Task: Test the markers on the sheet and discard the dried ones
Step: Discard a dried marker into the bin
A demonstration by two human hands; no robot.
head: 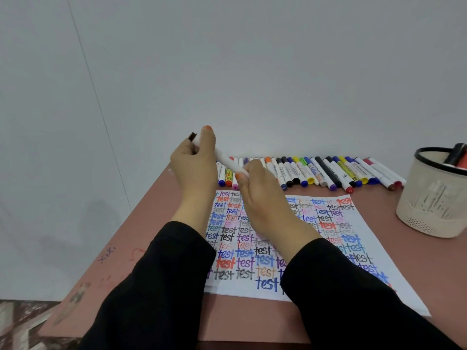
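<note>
A white marker (225, 160) with a dark cap end is held up above the table's far left, slanting from upper left to lower right. My left hand (193, 162) grips its upper, capped end, thumb raised. The marker's lower end is gripped by my right hand (260, 188). Under my forearms lies the white sheet (358, 238), covered with the word "test" in many colours. A row of several capped markers (328, 173) lies along the table's back edge.
A beige mesh cup (429, 205) holding a few markers stands at the right edge of the pink table (141, 238). A grey wall rises right behind the table. The table's left edge drops to a patterned floor.
</note>
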